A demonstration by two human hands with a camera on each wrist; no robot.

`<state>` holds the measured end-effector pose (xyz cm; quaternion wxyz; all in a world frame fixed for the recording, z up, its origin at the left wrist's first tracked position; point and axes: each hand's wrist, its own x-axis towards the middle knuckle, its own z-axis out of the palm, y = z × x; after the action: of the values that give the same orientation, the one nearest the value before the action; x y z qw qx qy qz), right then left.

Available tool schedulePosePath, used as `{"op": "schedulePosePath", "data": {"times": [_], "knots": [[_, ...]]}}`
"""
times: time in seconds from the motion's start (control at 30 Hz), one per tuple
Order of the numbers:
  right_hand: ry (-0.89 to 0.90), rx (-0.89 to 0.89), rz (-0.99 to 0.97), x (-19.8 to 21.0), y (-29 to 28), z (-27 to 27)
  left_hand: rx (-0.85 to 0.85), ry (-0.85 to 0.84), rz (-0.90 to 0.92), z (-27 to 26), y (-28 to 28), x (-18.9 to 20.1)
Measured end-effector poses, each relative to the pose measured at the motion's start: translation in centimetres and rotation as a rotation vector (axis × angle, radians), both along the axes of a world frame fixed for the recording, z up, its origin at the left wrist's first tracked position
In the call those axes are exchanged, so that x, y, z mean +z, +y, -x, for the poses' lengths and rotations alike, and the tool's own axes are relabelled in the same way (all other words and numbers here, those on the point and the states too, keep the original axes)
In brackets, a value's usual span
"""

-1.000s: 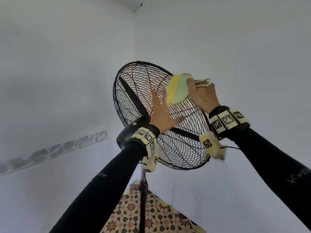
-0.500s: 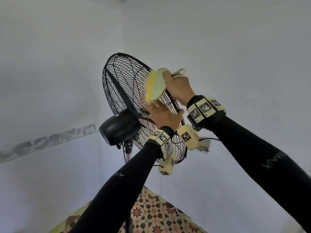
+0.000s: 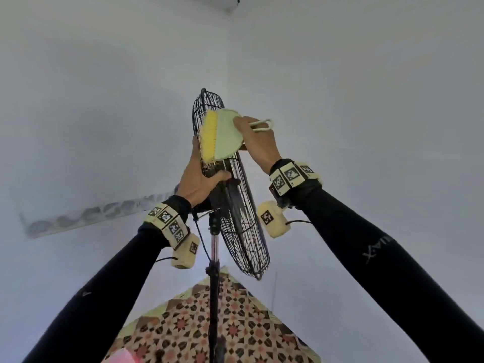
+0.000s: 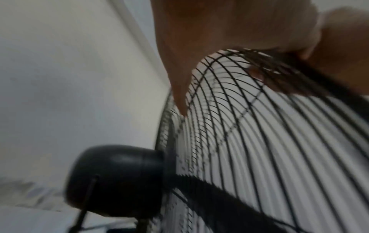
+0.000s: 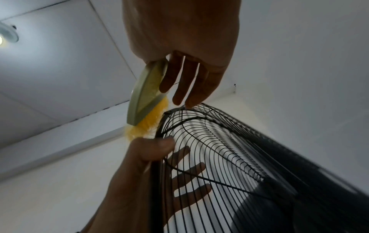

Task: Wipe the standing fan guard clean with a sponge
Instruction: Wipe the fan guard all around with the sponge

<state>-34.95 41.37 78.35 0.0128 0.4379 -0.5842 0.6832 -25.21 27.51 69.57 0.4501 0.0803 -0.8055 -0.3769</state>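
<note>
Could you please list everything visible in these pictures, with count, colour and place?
Fan guard: one, black wire, atop the stand, edge-on in the head view.
Motor housing: one, black, behind the guard.
Stand pole: one, metallic, below the fan.
Brush: one, pale green back, yellow bristles, against the guard's upper rim.
Patterned floor: one, multicoloured tiles, below.
Ceiling light: one, white, overhead.
Left hand: grips the guard's rim.
Right hand: holds the brush.

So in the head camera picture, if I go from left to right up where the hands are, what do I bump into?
Left hand gripping the fan guard → yellow bristles → pale green brush back → right hand holding the brush → its loop handle.
</note>
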Motion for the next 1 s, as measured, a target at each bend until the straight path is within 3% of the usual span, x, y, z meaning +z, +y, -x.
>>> {"op": "schedulePosePath", "data": {"times": [0.1, 0.2, 0.3, 0.57, 0.87, 1.0], "knots": [[-0.043, -0.023, 0.057, -0.5, -2.1, -0.1, -0.16, -0.155, -0.166, -5.3, -5.5, 1.7], [0.009, -0.055, 0.031, -2.2, -4.8, 0.0, -0.23, -0.136, -0.414, -9.5, -11.0, 2.0], [0.03, -0.048, 0.016, -4.0, -8.7, -0.3, -0.233, -0.079, -0.479, -10.7, -13.9, 1.7], [0.155, -0.111, -0.046, -5.9, -14.1, -1.7, 0.046, 0.113, -0.523, -9.9, -17.2, 2.1], [0.152, -0.169, 0.003, -6.3, -14.8, 1.0, 0.088, 0.121, -0.537, -8.2, -18.0, 3.5], [0.033, -0.071, 0.021, -4.8, -15.1, 3.2, 0.359, -0.023, -0.295, -6.1, -15.7, 5.5]]}}
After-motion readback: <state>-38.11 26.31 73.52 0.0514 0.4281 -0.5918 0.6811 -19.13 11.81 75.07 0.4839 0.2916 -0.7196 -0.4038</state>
